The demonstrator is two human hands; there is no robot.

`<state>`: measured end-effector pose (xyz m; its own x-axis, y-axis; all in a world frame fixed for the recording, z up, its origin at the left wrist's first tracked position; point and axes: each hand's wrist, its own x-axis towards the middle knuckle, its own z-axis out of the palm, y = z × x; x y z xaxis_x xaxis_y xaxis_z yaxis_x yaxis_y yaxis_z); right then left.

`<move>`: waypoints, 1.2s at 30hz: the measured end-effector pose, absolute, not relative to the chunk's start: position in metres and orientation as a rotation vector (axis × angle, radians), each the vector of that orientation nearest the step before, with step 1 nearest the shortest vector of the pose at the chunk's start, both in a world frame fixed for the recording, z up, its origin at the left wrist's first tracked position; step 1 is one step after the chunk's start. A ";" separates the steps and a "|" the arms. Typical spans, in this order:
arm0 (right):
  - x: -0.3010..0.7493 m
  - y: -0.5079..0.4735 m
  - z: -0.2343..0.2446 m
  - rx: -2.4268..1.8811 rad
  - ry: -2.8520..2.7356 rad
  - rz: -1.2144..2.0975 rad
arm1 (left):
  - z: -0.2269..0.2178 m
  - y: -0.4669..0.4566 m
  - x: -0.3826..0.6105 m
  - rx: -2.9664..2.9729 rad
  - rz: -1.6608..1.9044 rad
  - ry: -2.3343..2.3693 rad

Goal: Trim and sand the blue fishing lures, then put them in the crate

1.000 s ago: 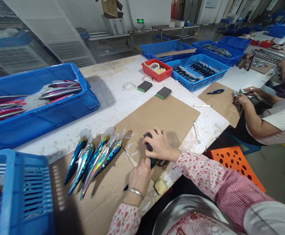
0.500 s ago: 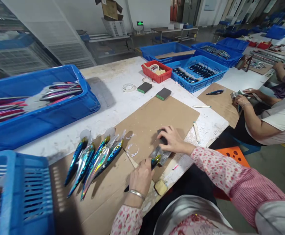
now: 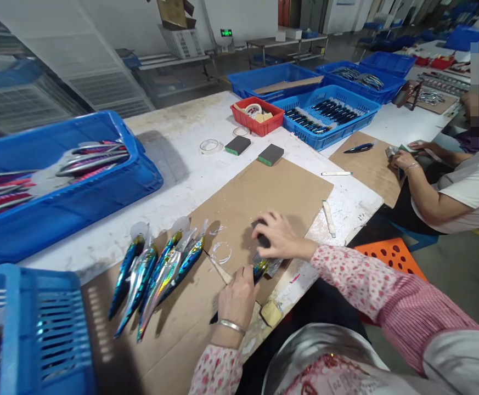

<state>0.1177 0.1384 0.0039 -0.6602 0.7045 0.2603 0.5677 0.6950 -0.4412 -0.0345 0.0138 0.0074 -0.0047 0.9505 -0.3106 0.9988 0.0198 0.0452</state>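
My left hand (image 3: 237, 296) is closed round a fishing lure (image 3: 260, 269), pressing it down on the brown cardboard (image 3: 264, 192). The lure's yellowish head shows past my fingers and its dark tail pokes out on the other side. In my right hand (image 3: 280, 236) is a dark sanding block (image 3: 261, 235), gripped by the fingers just above the lure's head. A greyish clear piece at that head lies partly under my right hand; whether the block touches it, I cannot tell. Several blue, shiny lures (image 3: 157, 274) with clear lips lie side by side to the left.
A blue bin (image 3: 148, 170) of pink and silver lures and a blue basket (image 3: 62, 323) stand left. Two sanding blocks (image 3: 271, 154), a tape roll (image 3: 209, 146), a red tray (image 3: 259, 123) and a blue crate (image 3: 325, 134) are farther back. A co-worker (image 3: 440, 181) sits at right.
My right hand has shifted a little to the left with the sanding block. My left hand stays on the lure. The whole view has moved slightly.
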 end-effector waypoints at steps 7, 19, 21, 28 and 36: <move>0.121 0.137 0.004 -1.042 -2.444 0.482 | 0.007 0.013 -0.037 2.069 -0.278 2.021; 0.122 0.141 0.006 -1.119 -2.455 0.503 | 0.000 0.011 -0.039 2.080 -0.234 2.037; 0.110 0.135 0.007 -1.091 -2.457 0.473 | -0.001 0.012 -0.039 2.070 -0.249 2.041; 0.110 0.137 0.006 -1.097 -2.435 0.537 | -0.005 0.010 -0.041 2.096 -0.239 2.062; 0.076 0.125 0.011 -0.995 -2.482 0.404 | -0.003 0.013 -0.042 2.075 -0.286 2.076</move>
<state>0.0761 0.1249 0.0106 -0.6478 0.7067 0.2844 0.5801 0.6996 -0.4171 -0.0420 0.0130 -0.0032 -0.0005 0.9629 -0.2697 1.0000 0.0003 -0.0007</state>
